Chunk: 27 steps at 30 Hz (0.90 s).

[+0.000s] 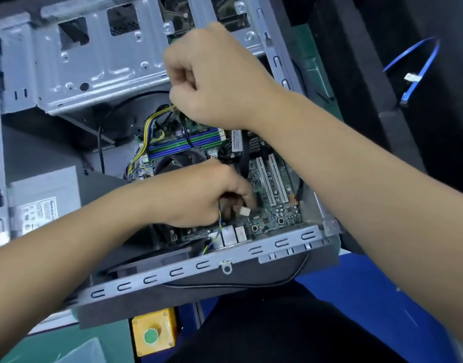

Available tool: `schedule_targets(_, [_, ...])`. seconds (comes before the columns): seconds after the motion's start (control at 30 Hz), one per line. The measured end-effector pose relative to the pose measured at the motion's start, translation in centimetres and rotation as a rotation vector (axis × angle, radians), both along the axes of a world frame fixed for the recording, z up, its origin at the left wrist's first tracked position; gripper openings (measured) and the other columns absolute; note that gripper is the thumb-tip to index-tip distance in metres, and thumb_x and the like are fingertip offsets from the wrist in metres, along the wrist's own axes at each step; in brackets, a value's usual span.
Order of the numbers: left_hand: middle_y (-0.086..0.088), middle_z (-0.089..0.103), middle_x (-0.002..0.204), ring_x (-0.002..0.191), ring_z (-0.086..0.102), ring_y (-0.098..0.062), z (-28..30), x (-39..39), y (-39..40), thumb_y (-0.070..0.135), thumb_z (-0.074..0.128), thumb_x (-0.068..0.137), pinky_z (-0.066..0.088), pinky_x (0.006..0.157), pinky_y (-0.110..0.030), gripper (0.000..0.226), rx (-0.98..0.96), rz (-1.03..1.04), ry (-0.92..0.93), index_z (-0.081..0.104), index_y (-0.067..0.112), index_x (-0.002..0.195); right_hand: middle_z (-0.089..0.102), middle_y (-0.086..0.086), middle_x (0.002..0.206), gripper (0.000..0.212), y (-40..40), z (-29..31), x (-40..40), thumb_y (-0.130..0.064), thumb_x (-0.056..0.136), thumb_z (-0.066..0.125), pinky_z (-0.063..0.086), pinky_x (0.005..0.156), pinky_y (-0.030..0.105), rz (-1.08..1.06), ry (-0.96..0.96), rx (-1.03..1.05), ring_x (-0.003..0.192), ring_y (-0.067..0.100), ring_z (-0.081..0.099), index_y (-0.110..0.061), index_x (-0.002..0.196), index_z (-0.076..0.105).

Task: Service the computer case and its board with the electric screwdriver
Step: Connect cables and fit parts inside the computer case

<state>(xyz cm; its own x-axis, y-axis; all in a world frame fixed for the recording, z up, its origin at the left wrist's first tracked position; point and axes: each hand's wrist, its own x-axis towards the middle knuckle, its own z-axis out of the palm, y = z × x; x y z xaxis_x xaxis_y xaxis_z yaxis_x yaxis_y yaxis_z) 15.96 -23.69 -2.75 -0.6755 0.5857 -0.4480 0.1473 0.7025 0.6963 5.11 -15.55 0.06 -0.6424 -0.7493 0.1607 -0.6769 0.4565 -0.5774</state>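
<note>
The grey computer case (172,272) lies open on its side, with the green board (277,213) inside it. My left hand (198,195) reaches over the board's near part, fingers curled round a thin coloured cable (219,226) that ends in a small white connector (244,211) at my fingertips. Higher up, my right hand (212,79) is a fist gripping the yellow and black cable bundle (157,119) above the board's top edge. No electric screwdriver is in view.
A metal drive cage (81,61) fills the case's far left, and a power supply (41,205) sits at near left. White expansion slots (269,179) and memory slots (183,142) stand on the board. A blue cable (421,66) hangs at right; a yellow box with a green button (153,334) sits below.
</note>
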Motion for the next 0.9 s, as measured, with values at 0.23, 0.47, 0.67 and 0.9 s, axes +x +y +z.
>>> schedule_targets(0.23, [0.013, 0.067, 0.086, 0.081, 0.061, 0.003, -0.4, 0.5, -0.4, -0.007, 0.057, 0.077, 0.051, 0.075, -0.024, 0.038, -0.032, -0.026, 0.049, 0.072, 0.023, 0.095, 0.034, -0.005, 0.054, 0.013, 0.0, 0.0, 0.1, -0.017, 0.074, 0.043, 0.054, 0.078, 0.043, 0.004, -0.009, 0.018, 0.052, 0.008, 0.029, -0.009, 0.07, 0.052])
schedule_targets(0.47, [0.003, 0.064, 0.089, 0.086, 0.061, -0.019, -3.1, 1.3, 1.8, -0.002, 0.06, 0.076, 0.051, 0.073, -0.037, 0.032, -0.126, -0.144, 0.204, 0.067, 0.022, 0.097, 0.034, -0.006, 0.053, 0.01, -0.1, -0.1, -0.1, -0.018, 0.073, 0.042, 0.053, 0.071, 0.04, -0.004, -0.001, 0.022, 0.052, 0.004, 0.029, -0.012, 0.068, 0.049])
schedule_targets(0.67, [-0.006, 0.055, 0.081, 0.07, 0.051, -0.024, -2.6, 1.1, 3.7, -0.006, 0.046, 0.078, 0.033, 0.06, -0.029, 0.018, -0.254, -0.26, 0.34, 0.054, 0.009, 0.083, 0.034, -0.004, 0.054, 0.008, 0.1, -0.1, -0.2, -0.016, 0.074, 0.046, 0.04, 0.059, 0.031, -0.011, 0.007, 0.042, 0.052, 0.01, 0.029, -0.011, 0.068, 0.047])
schedule_targets(0.9, [-0.01, 0.057, 0.081, 0.074, 0.055, -0.028, -2.7, 0.7, 4.6, 0.001, 0.046, 0.086, 0.046, 0.064, -0.039, 0.01, -0.357, -0.354, 0.286, 0.054, 0.008, 0.084, 0.035, -0.004, 0.058, 0.008, 0.4, -0.3, -0.3, -0.016, 0.077, 0.049, 0.021, 0.049, 0.025, 0.001, 0.039, 0.085, 0.054, 0.006, 0.03, -0.014, 0.07, 0.046])
